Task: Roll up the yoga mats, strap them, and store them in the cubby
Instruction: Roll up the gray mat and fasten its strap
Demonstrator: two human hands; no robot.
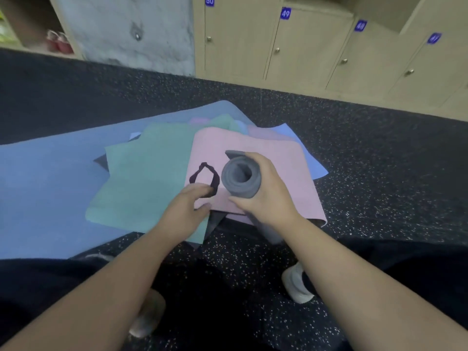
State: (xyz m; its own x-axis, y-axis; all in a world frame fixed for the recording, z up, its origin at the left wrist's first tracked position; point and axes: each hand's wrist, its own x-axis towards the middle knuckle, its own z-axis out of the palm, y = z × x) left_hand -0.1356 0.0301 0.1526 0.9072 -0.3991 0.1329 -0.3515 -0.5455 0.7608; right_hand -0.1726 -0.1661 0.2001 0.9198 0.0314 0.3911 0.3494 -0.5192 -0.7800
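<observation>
A rolled grey yoga mat [239, 179] stands on end on a flat pink mat [278, 153], its hollow core facing me. My right hand [268, 191] grips the roll from the right side. A dark looped strap [206, 177] lies on the pink mat just left of the roll. My left hand [188, 205] pinches the strap's near end with fingers curled. A green mat [141, 183] lies under the pink one, on top of a large blue mat [45, 178].
The mats lie on a dark speckled floor [367, 173]. Beige numbered lockers [304, 46] line the back wall, with a concrete pillar [126, 29] at left and an open shelf [30, 21] beyond it. My legs and socked feet [297, 285] are close below.
</observation>
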